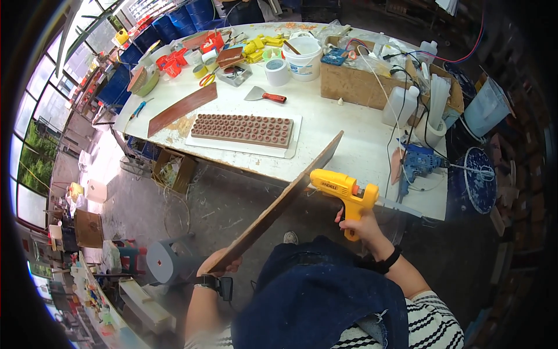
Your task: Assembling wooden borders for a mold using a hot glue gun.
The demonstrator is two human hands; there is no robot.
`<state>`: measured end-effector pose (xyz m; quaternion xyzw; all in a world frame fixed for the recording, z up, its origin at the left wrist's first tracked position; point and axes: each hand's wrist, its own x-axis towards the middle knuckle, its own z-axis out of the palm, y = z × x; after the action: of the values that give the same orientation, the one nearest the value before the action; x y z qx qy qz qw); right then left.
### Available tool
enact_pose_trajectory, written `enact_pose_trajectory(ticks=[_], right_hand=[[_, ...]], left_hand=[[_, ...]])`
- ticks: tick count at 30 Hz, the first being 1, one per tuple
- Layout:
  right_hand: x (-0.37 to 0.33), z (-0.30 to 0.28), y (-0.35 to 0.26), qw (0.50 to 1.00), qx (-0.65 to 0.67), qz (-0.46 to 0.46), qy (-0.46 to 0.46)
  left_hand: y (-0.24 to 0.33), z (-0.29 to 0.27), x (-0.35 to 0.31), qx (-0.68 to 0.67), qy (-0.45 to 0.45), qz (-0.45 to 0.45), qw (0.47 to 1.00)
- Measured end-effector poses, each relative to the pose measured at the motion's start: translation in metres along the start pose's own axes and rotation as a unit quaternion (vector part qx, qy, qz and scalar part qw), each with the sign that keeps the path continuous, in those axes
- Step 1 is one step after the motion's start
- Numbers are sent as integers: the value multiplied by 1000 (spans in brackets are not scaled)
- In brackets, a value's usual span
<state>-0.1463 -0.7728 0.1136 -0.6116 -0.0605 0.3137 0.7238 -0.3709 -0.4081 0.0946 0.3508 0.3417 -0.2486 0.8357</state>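
Listener: From the head view, where are the hands?

Describer: The left hand point(210, 260) is at seven o'clock, fingers closed around the near end of a long brown board point(273, 214). The right hand point(363, 225), at four o'clock, is wrapped round the handle of a yellow glue gun point(334, 183), a finger by the trigger.

Listener: Where does the board go?

Describer: It slants from seven o'clock up to two, its far end over the white table point(360, 134). I can't tell whether it rests there, or whether the nozzle touches it.

Listener: Why hold it so?

Describer: Probably the tilt turns the board toward the nozzle, and gripping one end leaves its length free. The left forearm point(203, 308) rises nearly straight from the lower edge; the right forearm point(407, 276) angles in toward ten o'clock, levelling the gun.

Listener: And around them?

Describer: A studded block point(241, 131) lies on a white slab point(296, 136) at eleven, seemingly set back from the work; a blue drill point(421, 160) lies at three.
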Motion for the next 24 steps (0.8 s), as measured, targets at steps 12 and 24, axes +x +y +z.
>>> enact_pose_trajectory(ticks=[12, 24], right_hand=[[7, -5, 0, 999, -2, 1, 48], [13, -9, -13, 998, 19, -14, 51]], left_hand=[[-4, -10, 3, -3, 22, 5, 1000], [-1, 0, -2, -7, 25, 7, 1000]])
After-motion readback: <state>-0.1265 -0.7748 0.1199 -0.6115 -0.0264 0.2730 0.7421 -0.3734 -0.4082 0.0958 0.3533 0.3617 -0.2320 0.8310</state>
